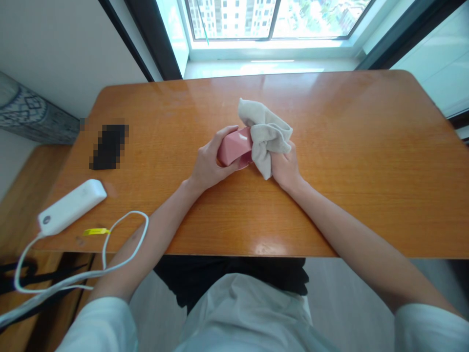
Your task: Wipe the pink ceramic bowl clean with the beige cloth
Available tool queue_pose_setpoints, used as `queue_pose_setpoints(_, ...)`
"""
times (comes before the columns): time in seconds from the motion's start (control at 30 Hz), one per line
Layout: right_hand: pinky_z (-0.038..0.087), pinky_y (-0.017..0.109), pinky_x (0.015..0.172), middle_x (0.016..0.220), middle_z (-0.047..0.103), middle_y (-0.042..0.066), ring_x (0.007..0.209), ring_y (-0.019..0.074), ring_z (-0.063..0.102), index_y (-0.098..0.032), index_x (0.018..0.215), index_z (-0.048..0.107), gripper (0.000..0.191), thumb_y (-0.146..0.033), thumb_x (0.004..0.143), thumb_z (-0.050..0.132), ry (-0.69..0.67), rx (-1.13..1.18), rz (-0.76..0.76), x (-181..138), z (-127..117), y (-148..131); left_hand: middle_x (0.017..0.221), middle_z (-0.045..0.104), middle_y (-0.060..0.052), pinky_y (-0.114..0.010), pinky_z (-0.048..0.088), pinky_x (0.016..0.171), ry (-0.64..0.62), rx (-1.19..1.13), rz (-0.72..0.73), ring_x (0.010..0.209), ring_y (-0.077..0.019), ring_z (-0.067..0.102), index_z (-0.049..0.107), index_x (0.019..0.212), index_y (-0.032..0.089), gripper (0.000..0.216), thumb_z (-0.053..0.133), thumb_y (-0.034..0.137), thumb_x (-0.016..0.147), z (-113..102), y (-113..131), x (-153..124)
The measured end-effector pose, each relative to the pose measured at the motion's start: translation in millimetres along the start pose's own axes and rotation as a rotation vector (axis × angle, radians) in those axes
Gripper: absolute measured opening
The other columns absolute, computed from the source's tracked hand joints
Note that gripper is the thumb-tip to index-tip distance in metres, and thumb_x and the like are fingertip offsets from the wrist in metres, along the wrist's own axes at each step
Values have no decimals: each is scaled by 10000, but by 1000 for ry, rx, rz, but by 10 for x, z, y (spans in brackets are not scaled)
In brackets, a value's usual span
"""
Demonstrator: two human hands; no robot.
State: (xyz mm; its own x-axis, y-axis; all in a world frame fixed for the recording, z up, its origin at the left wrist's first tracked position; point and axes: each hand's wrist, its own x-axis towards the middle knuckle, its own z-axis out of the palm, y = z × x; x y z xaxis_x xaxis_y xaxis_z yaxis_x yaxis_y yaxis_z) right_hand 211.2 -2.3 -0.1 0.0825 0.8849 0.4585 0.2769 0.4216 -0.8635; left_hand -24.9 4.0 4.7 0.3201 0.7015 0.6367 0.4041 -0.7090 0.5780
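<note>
My left hand [208, 164] is closed round a small pink object [234, 146] with smooth flat faces, held just above the middle of the orange wooden table [366, 161]. My right hand [286, 168] grips a crumpled beige cloth [266, 132]. The cloth is pressed against the right end of the pink object and drapes over my fingers, hiding most of them.
A white power bank [71, 205] lies near the table's front left corner, its white cable [120, 244] looping over the edge. A dark blurred-out item [109, 146] sits at the left. A window [271, 19] runs behind the table.
</note>
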Motion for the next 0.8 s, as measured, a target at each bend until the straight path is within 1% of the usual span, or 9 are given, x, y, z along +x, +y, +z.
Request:
queue_pose_setpoints(0.13,586,365,750,792,738,-11,770,194,666,-254,800,675,401,-544,1054,563,-12,-82,76,48,-38,94,1493,752,-85,-354,643,1016,0,-3,5,1211,-253,799,563,1563,282,716,797,638,987,-7,-42,-10)
queue_pose_setpoints(0.27,611,524,1106,1172,868,98,1190,323,767,-246,1030,792,285,-334,1044,521,-179,-404,-34,73,-81,77,1496,741,-106,-367,646,1009,-8,11,-9,1215,-275,788,559,1564,269,745,787,672,980,-24,-76,-15)
queue_pose_setpoints(0.37,475,658,1302,1498,799,120,1548,406,608,-234,1273,798,372,-233,1019,526,-276,-684,-72,80,-147,33,1491,741,-111,-376,647,1016,-3,16,-17,1217,-281,781,570,1555,260,760,782,696,969,-30,-75,-15)
queue_pose_setpoints(0.47,416,669,1355,1655,691,154,1640,415,524,-189,1434,742,450,-233,1045,519,-265,-777,-21,155,-283,27,1467,757,-108,-369,649,989,11,0,-18,1174,-265,785,586,1545,255,741,775,689,975,-27,-65,-16)
queue_pose_setpoints(0.53,467,628,1313,1538,753,221,1527,415,630,-148,1315,780,399,-323,1099,494,-135,-726,85,275,-421,80,1450,767,-111,-361,649,954,4,-9,-28,1141,-254,787,583,1547,256,750,773,702,975,-22,-61,-19)
queue_pose_setpoints(0.63,542,638,1197,1281,826,290,1273,428,763,-131,1079,785,499,-539,1120,501,244,-521,319,544,-700,270,1440,774,-118,-363,650,940,-3,-18,-50,1128,-250,783,578,1552,260,764,767,725,977,-14,-65,-22)
queue_pose_setpoints(0.7,548,555,1237,1411,786,269,1347,369,745,-85,1305,718,545,-544,1119,490,532,-274,302,718,-939,435,1446,771,-120,-377,653,956,2,-34,-52,1139,-253,782,582,1549,268,744,774,709,981,-12,-69,-24)
queue_pose_setpoints(0.73,530,504,1277,1560,704,259,1459,313,694,-47,1516,571,635,-500,1160,303,612,-237,283,780,-1078,512,1452,769,-120,-384,654,965,4,-43,-52,1147,-256,782,584,1547,274,734,784,695,981,-11,-72,-24)
queue_pose_setpoints(0.8,409,469,1384,1707,554,262,1643,269,540,25,1688,312,799,-432,1138,-45,660,-201,258,817,-1388,617,1457,769,-116,-389,656,969,9,-56,-41,1156,-258,784,587,1545,284,718,803,668,978,-10,-76,-25)
